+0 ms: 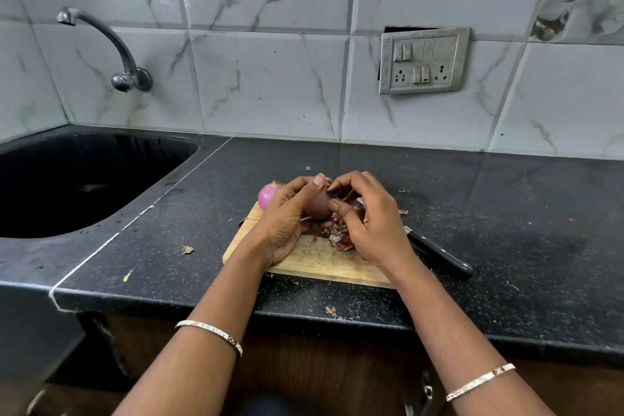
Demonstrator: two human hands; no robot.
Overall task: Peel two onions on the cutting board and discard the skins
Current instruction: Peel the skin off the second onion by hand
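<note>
One onion (318, 208) sits cupped in the left hand (287, 218) over the board (314, 262); the right hand (369, 223) pinches its skin (327, 193) at the top, probably papery, brittle, easily torn.

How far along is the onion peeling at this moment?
Done: one shiny purple peeled onion sits at the far corner of the wooden cutting board. In hand: the left hand holds the second, brown-skinned onion while the right hand pinches its skin. Left: loose skins not yet discarded.
</note>
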